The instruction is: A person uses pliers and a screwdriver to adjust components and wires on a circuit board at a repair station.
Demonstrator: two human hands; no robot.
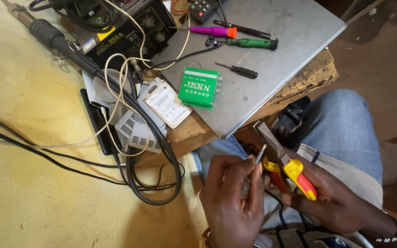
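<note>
My left hand (233,202) pinches a small metal piece (259,155) between thumb and fingers, low in the head view over my lap. My right hand (334,197) grips pliers (283,158) with red and yellow handles; their grey jaws point up and left, right beside the metal piece. Whether the jaws touch it I cannot tell. Both hands hover just below the near edge of the workbench.
A grey closed laptop (295,27) lies on the bench with a green box (199,87), a small black screwdriver (238,70), a green one (251,43) and a purple one (212,31). A hard drive (166,104), black cables (152,183) and a black soldering station (127,30) sit left.
</note>
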